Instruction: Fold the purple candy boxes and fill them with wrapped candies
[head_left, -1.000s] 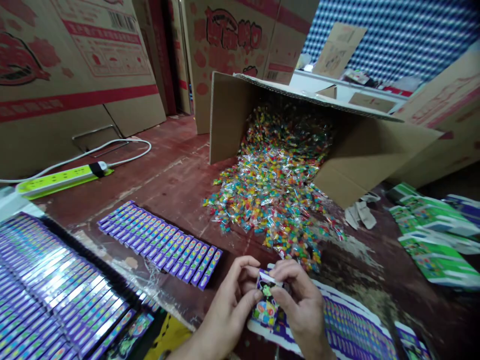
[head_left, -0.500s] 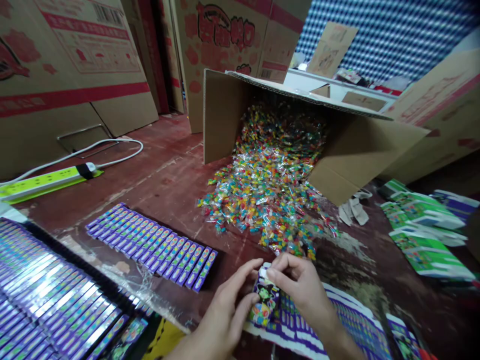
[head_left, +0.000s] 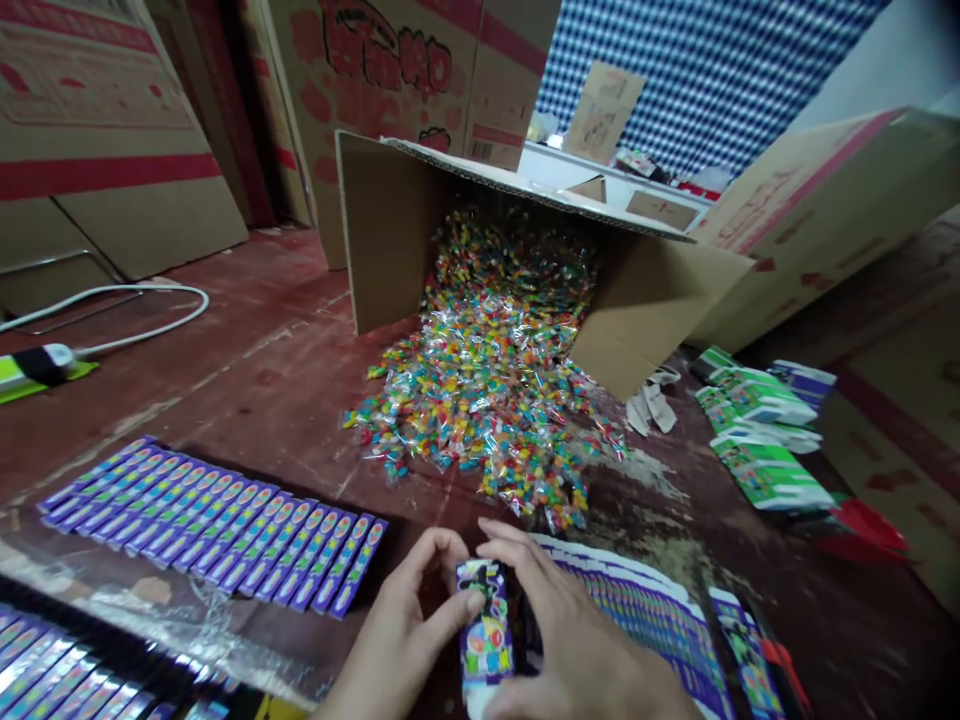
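Observation:
A small purple printed carton (head_left: pixel 487 635) stands between my two hands at the bottom middle, its colourful face toward me. My left hand (head_left: pixel 420 620) grips it from the left, the thumb lying across its front. Curled round its right side, my right hand (head_left: pixel 562 625) has the thumb at the carton's near end, by a white flap. Part of the right side is hidden by that hand. A fanned stack of flat purple cartons (head_left: pixel 645 610) lies just right of my right hand. Ahead lies a heap of small clear bags of coloured candy (head_left: pixel 487 400).
The candy spills from a cardboard box (head_left: pixel 652 310) lying on its side. A row of purple cartons (head_left: pixel 217 520) is at left, with more cartons (head_left: pixel 60 660) in the near left corner. Green packs (head_left: pixel 765 440) lie at right. A power strip (head_left: pixel 37 370) with a white cord sits far left.
The view has swung right, so things appear further left. My right hand has moved from the carton's far end to its right side and near end. My left hand still holds the carton.

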